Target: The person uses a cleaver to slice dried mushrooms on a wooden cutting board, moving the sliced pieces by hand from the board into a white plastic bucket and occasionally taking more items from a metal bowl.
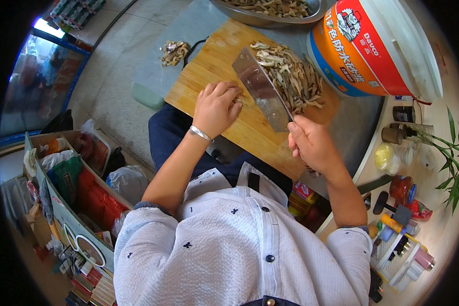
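My right hand [313, 143] grips the handle of a cleaver [264, 92], its broad blade slanting up and left over the wooden cutting board [209, 64]. Against the blade's right side lies a heap of sliced mushrooms [296, 76], pale and brown strips. My left hand [217, 105], a silver bangle on its wrist, rests on the board left of the blade. Its fingers are curled together over a small pale piece of mushroom [238, 100], mostly hidden under them. A small pile of mushroom scraps [174, 53] sits beyond the board's left edge.
A metal basin [275, 21] of cut mushrooms stands at the far side. To the right, a large white bucket [418, 46] crowds the board. A shelf [423, 168] with jars and a plant runs along the right. Bins with bags [81, 178] stand at the left.
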The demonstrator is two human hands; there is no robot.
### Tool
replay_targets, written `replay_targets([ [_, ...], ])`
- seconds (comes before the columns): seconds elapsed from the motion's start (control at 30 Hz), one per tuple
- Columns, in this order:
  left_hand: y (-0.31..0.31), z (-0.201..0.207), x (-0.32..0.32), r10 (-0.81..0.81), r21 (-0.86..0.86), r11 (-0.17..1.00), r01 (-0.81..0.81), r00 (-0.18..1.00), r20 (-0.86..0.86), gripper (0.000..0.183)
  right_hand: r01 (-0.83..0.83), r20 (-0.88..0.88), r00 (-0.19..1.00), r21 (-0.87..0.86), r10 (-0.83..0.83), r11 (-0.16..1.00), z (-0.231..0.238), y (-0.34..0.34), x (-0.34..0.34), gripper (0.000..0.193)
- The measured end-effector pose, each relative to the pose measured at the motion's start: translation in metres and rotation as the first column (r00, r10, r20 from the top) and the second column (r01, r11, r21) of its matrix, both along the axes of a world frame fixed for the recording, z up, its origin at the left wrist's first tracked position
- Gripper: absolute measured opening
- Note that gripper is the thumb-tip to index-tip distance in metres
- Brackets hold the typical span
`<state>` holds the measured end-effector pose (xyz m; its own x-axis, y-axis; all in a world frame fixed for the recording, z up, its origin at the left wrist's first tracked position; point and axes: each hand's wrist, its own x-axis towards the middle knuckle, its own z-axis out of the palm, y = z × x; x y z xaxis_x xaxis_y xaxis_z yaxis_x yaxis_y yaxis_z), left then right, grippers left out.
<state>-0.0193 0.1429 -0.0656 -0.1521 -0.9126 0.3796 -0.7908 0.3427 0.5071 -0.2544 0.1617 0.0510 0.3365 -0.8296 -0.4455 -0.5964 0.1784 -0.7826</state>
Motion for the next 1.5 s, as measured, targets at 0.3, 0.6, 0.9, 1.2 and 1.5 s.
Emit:
replay_targets([
  [0.3,-0.020,0.008,0.017,-0.207,0.069,0.977,0.200,0.972,0.111,0.031,0.197,0.306,0.915,0.227,-0.262,0.954,-0.022,0.025,0.002,0.029],
  [0.6,-0.011,-0.003,0.018,-0.192,0.003,0.981,0.192,0.981,-0.015,0.023,0.130,0.218,0.962,0.155,-0.162,0.979,-0.018,0.028,0.007,0.030],
  [0.9,-0.015,-0.015,0.025,-0.211,-0.044,0.977,0.207,0.964,-0.160,0.011,0.111,0.086,0.991,-0.094,-0.103,0.989,-0.040,0.017,0.025,0.030],
  [1.2,-0.015,-0.016,0.026,-0.202,-0.065,0.979,0.194,0.966,-0.160,0.011,-0.007,0.057,0.998,-0.047,0.010,0.999,-0.018,0.017,0.014,0.029],
  [1.5,-0.014,-0.014,0.027,-0.210,-0.046,0.978,0.206,0.968,-0.139,0.008,-0.061,-0.004,0.998,-0.045,0.061,0.997,-0.010,0.014,0.016,0.029],
])
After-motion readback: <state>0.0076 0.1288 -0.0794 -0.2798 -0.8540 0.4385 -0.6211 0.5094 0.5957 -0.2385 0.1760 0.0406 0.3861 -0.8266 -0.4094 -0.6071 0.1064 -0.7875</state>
